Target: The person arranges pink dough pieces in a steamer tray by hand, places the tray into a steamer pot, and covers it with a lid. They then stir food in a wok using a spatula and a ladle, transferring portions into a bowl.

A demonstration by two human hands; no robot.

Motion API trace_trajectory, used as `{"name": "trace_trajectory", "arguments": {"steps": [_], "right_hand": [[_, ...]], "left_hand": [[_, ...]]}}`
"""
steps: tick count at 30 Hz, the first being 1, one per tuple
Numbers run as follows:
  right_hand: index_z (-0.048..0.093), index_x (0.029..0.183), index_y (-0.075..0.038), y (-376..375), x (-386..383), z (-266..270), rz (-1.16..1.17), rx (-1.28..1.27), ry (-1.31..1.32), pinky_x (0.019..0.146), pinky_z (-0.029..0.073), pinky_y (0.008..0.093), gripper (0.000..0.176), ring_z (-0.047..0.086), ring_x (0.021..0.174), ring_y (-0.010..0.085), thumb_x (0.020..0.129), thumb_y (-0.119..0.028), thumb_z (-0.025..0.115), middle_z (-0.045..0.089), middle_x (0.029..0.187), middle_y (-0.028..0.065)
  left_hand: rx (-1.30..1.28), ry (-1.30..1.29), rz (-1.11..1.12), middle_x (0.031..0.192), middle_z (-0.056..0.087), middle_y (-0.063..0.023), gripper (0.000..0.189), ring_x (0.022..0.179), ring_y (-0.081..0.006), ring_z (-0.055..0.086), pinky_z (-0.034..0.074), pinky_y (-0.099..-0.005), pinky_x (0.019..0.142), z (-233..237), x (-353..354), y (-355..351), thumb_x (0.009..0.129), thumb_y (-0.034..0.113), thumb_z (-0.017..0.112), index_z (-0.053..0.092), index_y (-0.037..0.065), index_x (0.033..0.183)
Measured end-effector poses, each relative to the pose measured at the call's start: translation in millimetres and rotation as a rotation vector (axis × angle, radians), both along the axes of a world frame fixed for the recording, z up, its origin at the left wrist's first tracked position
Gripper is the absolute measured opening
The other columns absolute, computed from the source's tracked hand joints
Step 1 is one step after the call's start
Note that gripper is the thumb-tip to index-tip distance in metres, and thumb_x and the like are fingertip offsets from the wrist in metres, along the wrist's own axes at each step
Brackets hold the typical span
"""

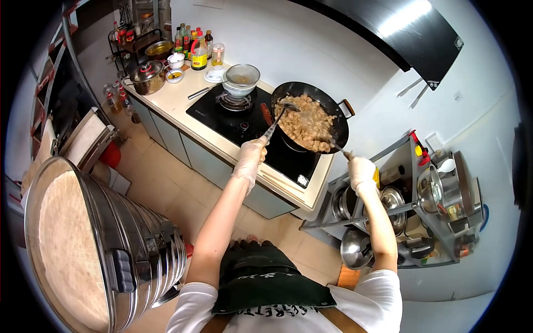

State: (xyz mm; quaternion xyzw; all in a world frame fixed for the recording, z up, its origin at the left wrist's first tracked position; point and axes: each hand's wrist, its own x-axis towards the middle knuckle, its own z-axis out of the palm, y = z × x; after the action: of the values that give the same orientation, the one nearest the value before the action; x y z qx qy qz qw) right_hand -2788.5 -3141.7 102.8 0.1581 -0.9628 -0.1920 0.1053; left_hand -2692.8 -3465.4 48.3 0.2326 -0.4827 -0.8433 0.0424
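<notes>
Centre frame, the wok (313, 91) of chopped food (308, 125) sits on the black stove (214, 114). The gloved left hand (250, 158) is closed round a ladle (276, 123) dipped into it. The gloved right hand (361, 173) grips the wok's handle (337, 147).

my left grip (250, 158): thin clear plastic glove, faintly glossy
my right grip (361, 172): the same filmy plastic glove
ladle (276, 123): smooth bare grey metal in my left grip
wok (294, 87): dark matt metal in my right grip, oily sheen inside
hob (222, 119): black glass, glossy
bench (172, 100): cream, smooth, slight sheen
steamer stack (144, 244): polished steel, mirror-bright, with a matt woven top
apron (266, 283): dark matt cloth
rack (388, 211): grey metal
</notes>
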Motion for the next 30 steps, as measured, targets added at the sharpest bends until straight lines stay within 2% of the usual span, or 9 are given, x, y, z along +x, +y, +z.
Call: {"name": "trace_trajectory", "arguments": {"steps": [3,4,8,11,14,17,19,25,30], "right_hand": [[0.064,0.111,-0.008,4,-28,-63,0.026,-0.031,0.095,0.055,0.054,0.0413,0.025,0.068,0.066,0.0308,0.093,-0.011,0.046,0.068,0.073,0.0133],[0.062,0.115,-0.013,-2,-36,-75,-0.058,-0.063,0.063,0.064,0.055,0.0456,0.029,0.069,0.073,0.0316,0.087,-0.014,0.054,0.07,0.083,0.0146],[0.062,0.119,-0.016,13,-59,-66,-0.049,-0.1,0.047,0.066,0.055,0.0432,0.032,0.069,0.075,0.0317,0.089,-0.017,0.052,0.069,0.084,0.0156],[0.062,0.114,-0.014,18,-19,-1,-0.019,-0.108,0.054,0.059,0.053,0.0442,0.026,0.068,0.071,0.032,0.088,-0.019,0.058,0.068,0.082,0.0162],[0.061,0.115,-0.019,28,16,31,0.046,-0.118,0.046,0.062,0.053,0.0424,0.028,0.067,0.073,0.0305,0.087,-0.023,0.061,0.067,0.081,0.0134],[0.063,0.11,-0.02,31,29,19,0.044,-0.062,-0.01,0.061,0.053,0.0426,0.024,0.066,0.068,0.0321,0.086,-0.027,0.063,0.067,0.075,0.0118],[0.063,0.108,-0.021,33,12,-27,0.011,-0.085,-0.064,0.062,0.053,0.043,0.021,0.067,0.069,0.0328,0.087,-0.027,0.062,0.068,0.075,0.011],[0.067,0.102,-0.009,-31,-25,-100,-0.112,-0.461,-0.058,0.075,0.052,0.0469,0.025,0.066,0.084,0.0368,0.087,-0.029,0.061,0.068,0.085,0.0177],[0.07,0.099,-0.001,-55,-75,-96,-0.366,-0.852,-0.159,0.08,0.051,0.0433,0.027,0.065,0.094,0.041,0.085,-0.024,0.065,0.068,0.095,0.0257]], "left_hand": [[-0.004,0.017,0.008,0.055,0.043,0.004,0.028,0.043,-0.0053,0.034,0.024,-0.0216,0.04,0,5,-2,0.098,0.027,0.055,0.063,0.002,0.086],[-0.005,0.028,0.008,0.055,0.043,0.0039,0.028,0.043,-0.0053,0.035,0.024,-0.0217,0.04,0,6,-2,0.098,0.027,0.055,0.063,0.002,0.086],[0.02,0.038,0.025,0.055,0.046,0.0038,0.026,0.041,-0.0052,0.034,0.025,-0.022,0.039,-4,10,-5,0.095,0.027,0.058,0.06,0.005,0.08],[0.026,0.031,0.026,0.055,0.045,0.0038,0.026,0.041,-0.005,0.034,0.024,-0.0218,0.039,-6,12,-10,0.095,0.027,0.059,0.06,0.005,0.081],[0.022,0.018,0.031,0.055,0.044,0.0034,0.026,0.043,-0.0054,0.034,0.024,-0.0217,0.04,-8,12,-9,0.097,0.026,0.055,0.062,0.002,0.088],[0.019,0.018,0.03,0.055,0.043,0.0033,0.028,0.043,-0.0057,0.034,0.024,-0.0216,0.041,-3,12,-10,0.098,0.025,0.053,0.062,0.0,0.091],[0.017,0.019,0.028,0.055,0.042,0.0033,0.028,0.043,-0.0057,0.034,0.024,-0.0215,0.041,-2,10,-7,0.098,0.025,0.053,0.062,0.0,0.091],[0.032,0.027,0.012,0.054,0.043,0.0035,0.027,0.042,-0.0057,0.034,0.024,-0.0218,0.04,-3,0,-1,0.097,0.026,0.055,0.062,0.002,0.088],[0.037,0.035,0.01,0.054,0.045,0.0035,0.024,0.042,-0.0054,0.035,0.025,-0.0218,0.039,-4,5,2,0.095,0.026,0.058,0.061,0.006,0.083]]}}
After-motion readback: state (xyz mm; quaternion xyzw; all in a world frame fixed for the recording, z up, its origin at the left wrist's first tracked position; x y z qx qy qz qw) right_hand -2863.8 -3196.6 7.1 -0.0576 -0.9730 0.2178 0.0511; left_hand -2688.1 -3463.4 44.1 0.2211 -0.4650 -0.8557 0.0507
